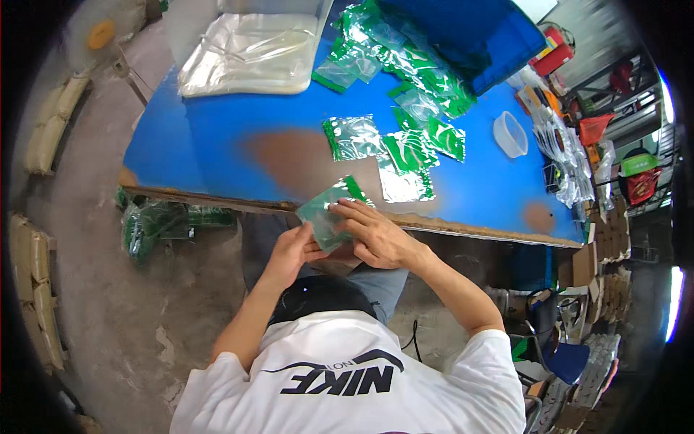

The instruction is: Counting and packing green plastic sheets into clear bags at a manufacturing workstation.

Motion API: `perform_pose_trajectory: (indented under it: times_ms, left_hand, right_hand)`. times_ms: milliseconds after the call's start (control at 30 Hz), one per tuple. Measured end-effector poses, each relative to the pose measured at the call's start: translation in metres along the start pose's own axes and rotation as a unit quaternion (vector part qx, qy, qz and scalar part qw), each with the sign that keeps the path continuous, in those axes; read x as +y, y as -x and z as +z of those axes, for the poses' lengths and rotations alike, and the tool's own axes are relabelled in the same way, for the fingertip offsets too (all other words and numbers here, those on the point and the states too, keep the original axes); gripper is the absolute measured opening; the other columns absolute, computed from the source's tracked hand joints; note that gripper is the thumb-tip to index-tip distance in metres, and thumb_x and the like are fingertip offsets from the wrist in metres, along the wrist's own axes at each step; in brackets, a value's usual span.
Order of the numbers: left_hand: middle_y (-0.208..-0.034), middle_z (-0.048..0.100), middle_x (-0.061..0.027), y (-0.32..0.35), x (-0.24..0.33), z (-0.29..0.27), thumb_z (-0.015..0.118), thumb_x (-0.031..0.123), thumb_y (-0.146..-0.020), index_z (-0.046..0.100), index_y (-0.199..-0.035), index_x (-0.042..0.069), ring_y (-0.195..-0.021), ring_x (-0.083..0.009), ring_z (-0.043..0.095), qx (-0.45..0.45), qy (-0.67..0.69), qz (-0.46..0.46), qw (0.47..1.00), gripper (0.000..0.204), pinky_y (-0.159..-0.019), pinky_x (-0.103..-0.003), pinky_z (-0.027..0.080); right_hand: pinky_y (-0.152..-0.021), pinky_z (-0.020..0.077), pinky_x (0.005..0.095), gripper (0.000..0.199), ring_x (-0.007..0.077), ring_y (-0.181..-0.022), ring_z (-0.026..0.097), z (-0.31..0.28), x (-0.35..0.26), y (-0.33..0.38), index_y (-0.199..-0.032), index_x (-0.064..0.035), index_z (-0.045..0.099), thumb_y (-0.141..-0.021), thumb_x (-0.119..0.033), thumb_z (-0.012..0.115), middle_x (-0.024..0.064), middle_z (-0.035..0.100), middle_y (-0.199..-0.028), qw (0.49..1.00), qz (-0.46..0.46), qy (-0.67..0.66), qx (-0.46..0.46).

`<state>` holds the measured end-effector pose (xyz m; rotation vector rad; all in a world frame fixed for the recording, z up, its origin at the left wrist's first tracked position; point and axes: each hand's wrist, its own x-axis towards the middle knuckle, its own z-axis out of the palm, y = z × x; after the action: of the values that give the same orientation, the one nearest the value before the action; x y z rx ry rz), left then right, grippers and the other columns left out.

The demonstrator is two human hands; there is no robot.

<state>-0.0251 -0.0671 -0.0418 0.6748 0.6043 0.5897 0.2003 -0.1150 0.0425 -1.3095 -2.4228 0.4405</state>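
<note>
My left hand (289,253) and my right hand (376,235) together hold a small clear plastic packet with a green top strip (325,213) at the near edge of the blue table (217,145). My left hand grips its lower left side, and my right hand's fingers press on its top right. Several more green-topped packets (405,145) lie scattered on the table just beyond my hands. A black rounded object (318,300) sits in my lap below the hands.
A stack of clear plastic bags (249,54) lies at the table's far left. A blue crate (470,36) stands at the back and a clear plastic cup (510,134) at the right. A bag of green packets (148,224) lies on the floor, left. Cluttered shelves (614,145) stand right.
</note>
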Motion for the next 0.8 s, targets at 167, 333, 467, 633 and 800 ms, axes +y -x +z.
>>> perform_pose_trajectory:
  times_ms: [167, 333, 467, 633, 800]
  left_hand:
    - [-0.108, 0.067, -0.0090, -0.001, 0.015, 0.011, 0.066, 0.012, -0.094, 0.064, -0.111, -0.001, -0.097, -0.0175, 0.067, 0.093, 0.010, 0.061, 0.994, 0.021, -0.078, -0.034, 0.056]
    - [-0.106, 0.067, -0.0020, 0.017, 0.025, -0.015, 0.070, 0.012, -0.092, 0.065, -0.111, 0.008, -0.092, -0.0143, 0.062, 0.208, 0.088, 0.052, 0.973, 0.020, -0.076, -0.028, 0.049]
    - [-0.108, 0.066, -0.0020, 0.031, 0.006, -0.041, 0.071, 0.017, -0.092, 0.064, -0.114, 0.009, -0.094, -0.0142, 0.061, 0.232, 0.146, 0.064, 0.960, 0.024, -0.082, -0.032, 0.049]
    - [-0.113, 0.066, -0.0013, 0.015, 0.014, 0.002, 0.068, 0.022, -0.095, 0.060, -0.121, 0.010, -0.101, -0.0163, 0.062, 0.225, 0.149, 0.033, 0.962, 0.030, -0.089, -0.034, 0.052]
    - [-0.119, 0.066, -0.0045, 0.010, 0.007, -0.008, 0.067, 0.020, -0.095, 0.059, -0.122, 0.011, -0.108, -0.0169, 0.064, 0.130, 0.125, 0.024, 0.983, 0.030, -0.094, -0.035, 0.053]
  right_hand:
    - [-0.101, 0.0432, 0.0483, 0.033, 0.0430, -0.119, 0.054, -0.005, 0.042, -0.058, -0.122, -0.0014, 0.057, -0.095, -0.020, 0.053, 0.0220, 0.058, -0.128, 0.984, 0.067, 0.002, 0.167]
    - [-0.116, 0.0217, 0.0599, 0.054, 0.0451, -0.140, 0.032, 0.002, 0.109, -0.075, -0.131, -0.0016, 0.056, -0.093, -0.039, 0.051, 0.0270, 0.045, -0.140, 0.959, 0.173, 0.187, 0.120]
    - [-0.096, 0.0402, 0.0508, 0.047, 0.0381, -0.105, 0.050, 0.015, 0.032, -0.084, -0.125, -0.0011, 0.058, -0.084, -0.025, 0.061, 0.0212, 0.051, -0.104, 0.989, 0.060, 0.098, 0.096]
    - [-0.088, 0.0466, 0.0450, 0.033, 0.0418, -0.103, 0.055, 0.026, -0.004, -0.057, -0.120, -0.0008, 0.061, -0.088, -0.011, 0.058, 0.0232, 0.056, -0.106, 0.985, 0.042, -0.143, 0.093]
    - [-0.096, 0.0423, 0.0509, 0.040, 0.0480, -0.109, 0.053, 0.028, -0.002, 0.001, -0.117, 0.0041, 0.057, -0.091, -0.026, 0.065, 0.0263, 0.057, -0.117, 0.867, 0.337, 0.250, 0.269]
